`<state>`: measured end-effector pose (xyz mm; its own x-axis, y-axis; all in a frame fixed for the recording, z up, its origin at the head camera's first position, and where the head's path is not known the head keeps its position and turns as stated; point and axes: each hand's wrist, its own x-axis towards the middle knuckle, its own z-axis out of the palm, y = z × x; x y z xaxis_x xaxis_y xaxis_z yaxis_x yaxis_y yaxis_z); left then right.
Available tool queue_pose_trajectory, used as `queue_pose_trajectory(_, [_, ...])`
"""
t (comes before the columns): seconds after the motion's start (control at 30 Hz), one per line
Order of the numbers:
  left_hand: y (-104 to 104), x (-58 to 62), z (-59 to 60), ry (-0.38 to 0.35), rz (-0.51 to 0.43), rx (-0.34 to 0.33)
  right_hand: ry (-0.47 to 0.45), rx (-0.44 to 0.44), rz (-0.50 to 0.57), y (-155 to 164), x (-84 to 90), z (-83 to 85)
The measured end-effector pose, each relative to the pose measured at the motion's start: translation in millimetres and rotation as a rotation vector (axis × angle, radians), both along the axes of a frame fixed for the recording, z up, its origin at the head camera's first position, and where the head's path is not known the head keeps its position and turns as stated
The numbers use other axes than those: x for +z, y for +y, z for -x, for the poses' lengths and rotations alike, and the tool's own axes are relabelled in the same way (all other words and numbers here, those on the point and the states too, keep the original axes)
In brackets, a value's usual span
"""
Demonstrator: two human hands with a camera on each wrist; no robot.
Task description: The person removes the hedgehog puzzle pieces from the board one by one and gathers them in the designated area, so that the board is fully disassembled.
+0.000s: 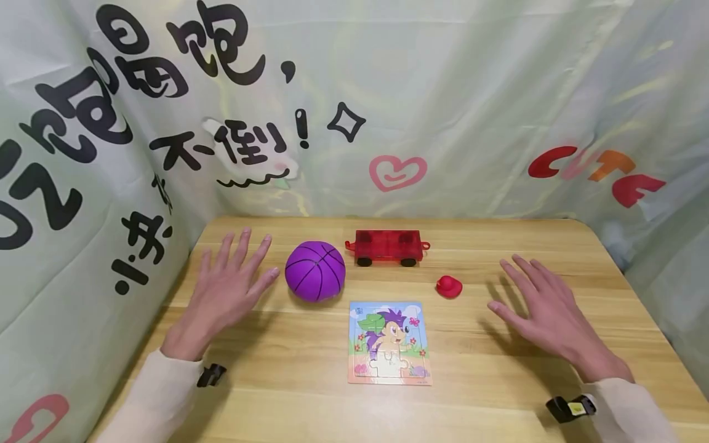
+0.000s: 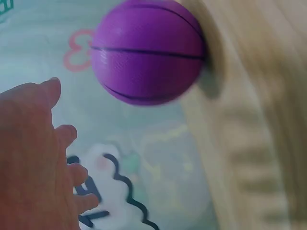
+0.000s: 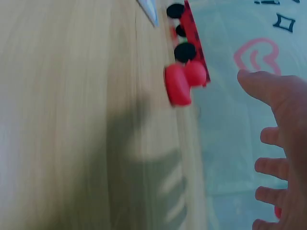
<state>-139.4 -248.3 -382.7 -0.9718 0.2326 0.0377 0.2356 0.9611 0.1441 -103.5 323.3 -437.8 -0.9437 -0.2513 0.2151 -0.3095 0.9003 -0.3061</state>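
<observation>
Two hands hover palm-down over the wooden surface [image 1: 498,394], fingers spread, neither grip holding anything. Left hand [image 1: 227,289] sits just beside the purple ball [image 1: 315,271], not touching it. Right hand [image 1: 545,311] is near the small red duck [image 1: 448,286], apart from it. Red car [image 1: 388,246] stands behind the ball; a puzzle [image 1: 389,343] lies at centre front.
</observation>
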Motion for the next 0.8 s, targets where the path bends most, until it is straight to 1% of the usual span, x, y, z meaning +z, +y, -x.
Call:
queue_pose_trajectory(0.17, [22.6, 13.5, -5.2, 0.032, 0.030, -0.062, 0.029, 0.055, 0.015, -20.3, 7.4, -0.2])
queue_pose_trajectory(0.3, [40.8, 18.6, -9.5, 0.055, 0.032, -0.111, 0.041, 0.089, 0.021, -36.8, 11.2, -0.7])
queue_pose_trajectory(0.37, [50.9, 20.3, -11.8, 0.068, 0.031, -0.149, 0.044, 0.110, 0.026, -44.8, 12.2, 0.0])
queue_pose_trajectory(0.47, [66.4, 21.4, -15.4, 0.091, 0.034, -0.211, 0.049, 0.139, 0.038, -56.4, 12.0, 1.2])
queue_pose_trajectory(0.53, [77.2, 21.5, -18.1, 0.102, 0.043, -0.266, 0.047, 0.161, 0.053, -64.6, 11.5, 1.9])
queue_pose_trajectory(0.67, [96.8, 20.0, -23.8, 0.101, 0.060, -0.371, 0.047, 0.203, 0.084, -78.0, 8.5, 1.9])
queue_pose_trajectory(0.8, [114.3, 14.9, -29.8, 0.076, 0.076, -0.479, 0.015, 0.239, 0.102, -90.1, 5.2, 1.3])
